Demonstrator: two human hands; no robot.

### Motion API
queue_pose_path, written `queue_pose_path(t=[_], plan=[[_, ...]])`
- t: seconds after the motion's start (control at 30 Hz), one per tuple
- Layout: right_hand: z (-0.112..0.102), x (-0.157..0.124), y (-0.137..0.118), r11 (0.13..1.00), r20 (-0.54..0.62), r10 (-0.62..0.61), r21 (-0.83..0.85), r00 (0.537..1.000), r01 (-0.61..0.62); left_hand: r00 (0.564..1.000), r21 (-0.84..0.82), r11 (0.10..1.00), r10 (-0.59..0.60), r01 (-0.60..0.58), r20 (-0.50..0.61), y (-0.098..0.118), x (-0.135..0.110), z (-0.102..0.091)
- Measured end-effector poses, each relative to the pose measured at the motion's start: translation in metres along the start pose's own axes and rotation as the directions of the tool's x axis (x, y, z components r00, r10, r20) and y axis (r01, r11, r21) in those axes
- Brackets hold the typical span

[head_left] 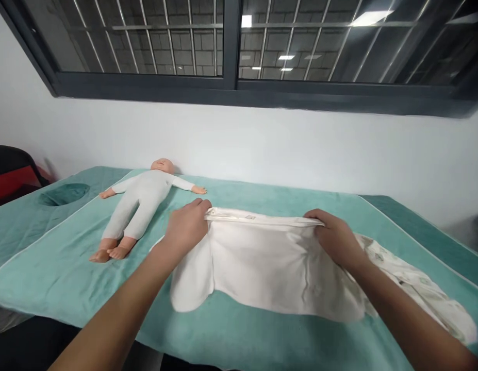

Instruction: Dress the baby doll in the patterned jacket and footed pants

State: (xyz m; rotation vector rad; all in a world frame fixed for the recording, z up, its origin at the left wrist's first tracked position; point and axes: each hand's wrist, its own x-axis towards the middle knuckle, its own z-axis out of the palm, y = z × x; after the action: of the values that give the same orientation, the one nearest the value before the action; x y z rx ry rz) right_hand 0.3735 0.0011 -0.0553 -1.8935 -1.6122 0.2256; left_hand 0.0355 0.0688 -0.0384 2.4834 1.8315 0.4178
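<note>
A white baby garment (265,263) lies spread on the teal sheet (61,268) in front of me. My left hand (186,224) pinches its upper left corner, fingers closed on the cloth. At the upper right corner, my right hand (335,237) grips the same top edge. A baby doll (140,201) in a pale one-piece suit lies on its back to the left, near the wall, apart from both hands.
A patterned white cloth (424,293) lies under and to the right of the garment. A round face hole (64,194) sits in the bed at the far left. A white wall and a dark barred window (231,46) stand behind the bed.
</note>
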Motion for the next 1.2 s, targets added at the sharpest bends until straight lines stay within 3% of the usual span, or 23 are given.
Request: queue_pose_path(t=[0.07, 0.17, 0.23, 0.3, 0.4, 0.5, 0.6, 0.7, 0.8, 0.9, 1.03, 1.2], plan=[[0.029, 0.023, 0.008, 0.991, -0.051, 0.008, -0.132, 0.999, -0.015, 0.997, 0.013, 1.0, -0.005, 0.004, 0.073, -0.001, 0.03, 0.03], [0.072, 0.048, 0.013, 0.963, -0.171, 0.004, -0.265, 0.985, -0.05, 0.994, -0.059, 0.996, -0.064, 0.07, 0.089, 0.0, 0.067, 0.069], [0.093, 0.055, 0.022, 0.963, -0.096, -0.016, -0.269, 0.995, -0.01, 0.989, -0.089, 0.991, -0.095, 0.105, 0.111, -0.006, 0.079, 0.089], [0.101, 0.054, 0.041, 0.977, 0.047, -0.003, -0.215, 0.999, 0.013, 0.983, -0.127, 0.982, -0.123, 0.141, 0.135, -0.023, 0.08, 0.101], [0.085, 0.041, 0.086, 0.986, 0.104, 0.085, -0.15, 0.991, -0.069, 0.974, -0.21, 0.956, -0.181, 0.206, 0.135, -0.063, 0.069, 0.106], [0.054, 0.022, 0.124, 0.959, 0.091, 0.203, -0.221, 0.975, -0.179, 0.963, -0.232, 0.951, -0.151, 0.203, 0.222, -0.099, 0.058, 0.1], [0.032, 0.009, 0.134, 0.952, 0.226, 0.208, -0.27, 0.952, -0.144, 0.97, -0.309, 0.933, -0.122, 0.185, 0.211, -0.108, 0.057, 0.091], [0.028, 0.013, 0.125, 0.967, 0.34, 0.158, -0.243, 0.927, -0.076, 0.952, -0.457, 0.835, -0.281, 0.306, 0.123, -0.099, 0.063, 0.087], [0.03, 0.035, 0.118, 0.962, 0.179, 0.176, -0.24, 0.968, -0.13, 0.9, -0.551, 0.739, -0.433, 0.388, 0.053, -0.092, 0.076, 0.088], [0.034, 0.061, 0.12, 0.922, -0.022, 0.238, -0.311, 0.971, -0.233, 0.871, -0.554, 0.734, -0.49, 0.394, -0.03, -0.093, 0.09, 0.094], [0.047, 0.081, 0.13, 0.881, -0.098, 0.274, -0.373, 0.957, -0.291, 0.841, -0.533, 0.747, -0.529, 0.397, -0.114, -0.099, 0.1, 0.102], [0.068, 0.079, 0.138, 0.859, -0.185, 0.268, -0.398, 0.945, -0.322, 0.832, -0.507, 0.764, -0.534, 0.398, -0.152, -0.098, 0.099, 0.119]])
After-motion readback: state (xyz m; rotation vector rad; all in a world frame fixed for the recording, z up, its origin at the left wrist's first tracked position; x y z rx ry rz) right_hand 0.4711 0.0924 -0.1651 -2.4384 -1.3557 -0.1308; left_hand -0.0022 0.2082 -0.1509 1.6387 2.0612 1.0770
